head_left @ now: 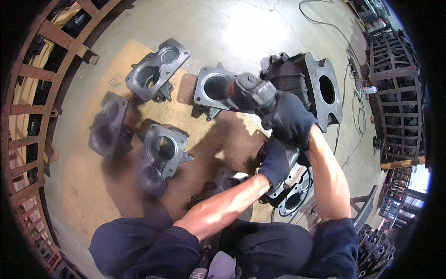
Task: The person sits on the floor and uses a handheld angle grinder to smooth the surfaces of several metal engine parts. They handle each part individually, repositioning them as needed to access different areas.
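Observation:
Both my hands, in dark blue gloves, are closed around a black angle grinder [254, 92]. My right hand [292, 118] grips it close behind its head. My left hand [277, 160] is wrapped around the body nearer to me, partly covered by the right arm. The grinder's head is over the right side of a grey metal casting [200, 88] with a round bore; whether it touches the metal I cannot tell. Just beyond my right hand stands a larger dark ribbed housing [288, 76] with a flat, bored end plate.
On a brown cardboard sheet [83, 186] lie similar castings: one at the far left [134, 76], one at the left [121, 104], one nearer [179, 158]. Another flanged part [281, 204] sits by my right knee. Cables [360, 111] and metal crates [395, 93] are at the right; a rusty rack [37, 109] borders the left.

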A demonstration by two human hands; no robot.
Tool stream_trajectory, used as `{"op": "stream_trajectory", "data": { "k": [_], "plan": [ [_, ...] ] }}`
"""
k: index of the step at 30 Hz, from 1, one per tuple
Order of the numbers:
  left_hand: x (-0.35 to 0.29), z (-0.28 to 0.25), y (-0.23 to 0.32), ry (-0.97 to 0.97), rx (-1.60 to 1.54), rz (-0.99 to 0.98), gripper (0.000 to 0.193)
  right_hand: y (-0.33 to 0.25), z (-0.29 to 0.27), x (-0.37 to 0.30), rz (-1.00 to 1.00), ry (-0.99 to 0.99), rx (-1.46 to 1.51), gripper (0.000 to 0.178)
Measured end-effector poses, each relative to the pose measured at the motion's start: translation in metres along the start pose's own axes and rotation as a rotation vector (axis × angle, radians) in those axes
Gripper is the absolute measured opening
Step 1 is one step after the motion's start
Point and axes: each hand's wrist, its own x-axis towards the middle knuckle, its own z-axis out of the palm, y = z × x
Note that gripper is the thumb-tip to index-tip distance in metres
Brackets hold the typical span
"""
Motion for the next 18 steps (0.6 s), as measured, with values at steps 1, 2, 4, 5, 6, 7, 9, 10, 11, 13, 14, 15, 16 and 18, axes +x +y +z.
{"op": "stream_trajectory", "data": {
  "k": [1, 2, 4, 5, 6, 7, 9, 10, 11, 13, 14, 15, 16, 18],
  "plan": [
    [-0.017, -0.006, 0.022, -0.089, -0.165, -0.040, 0.045, 0.001, 0.006, -0.011, -0.027, -0.019, 0.047, 0.053],
    [-0.027, 0.011, 0.018, -0.120, -0.361, -0.039, 0.046, -0.001, 0.006, -0.027, -0.044, -0.026, 0.080, 0.054],
    [-0.044, 0.036, -0.009, -0.051, -0.867, -0.008, 0.049, -0.010, 0.015, -0.044, 0.104, -0.024, -0.041, 0.053],
    [-0.050, 0.044, -0.019, -0.037, -1.029, 0.004, 0.051, -0.008, 0.016, -0.050, 0.088, -0.028, 0.014, 0.052],
    [-0.053, 0.045, -0.024, -0.036, -0.943, -0.024, 0.050, -0.008, 0.017, -0.053, 0.083, -0.025, -0.004, 0.052],
    [-0.054, 0.045, -0.030, -0.034, -0.855, -0.050, 0.049, -0.011, 0.019, -0.053, 0.078, -0.022, -0.022, 0.052],
    [-0.055, 0.041, -0.048, -0.004, -0.738, -0.019, 0.047, -0.021, 0.024, -0.052, 0.031, 0.015, -0.048, 0.053],
    [-0.055, 0.040, -0.056, 0.020, -0.683, -0.001, 0.046, -0.022, 0.024, -0.044, 0.015, -0.043, -0.064, 0.052],
    [-0.054, 0.040, -0.064, 0.044, -0.624, 0.024, 0.046, -0.026, 0.022, -0.043, 0.015, -0.053, -0.078, 0.051],
    [-0.060, 0.015, -0.022, 0.011, -0.792, -0.174, 0.047, -0.024, 0.022, -0.039, 0.041, -0.100, -0.092, 0.050],
    [-0.064, 0.001, 0.003, 0.004, -0.876, -0.273, 0.048, -0.018, 0.023, -0.042, 0.053, -0.057, -0.074, 0.050],
    [-0.066, 0.009, -0.011, -0.002, -0.490, -0.097, 0.048, -0.014, 0.024, -0.048, 0.051, -0.018, -0.059, 0.050],
    [-0.065, 0.017, -0.020, -0.008, -0.347, -0.037, 0.049, -0.008, 0.024, -0.051, 0.042, 0.014, -0.038, 0.050],
    [-0.045, 0.049, -0.029, -0.082, -0.307, 0.031, 0.049, 0.017, 0.019, -0.058, 0.037, 0.049, 0.050, 0.049]
  ]
}}
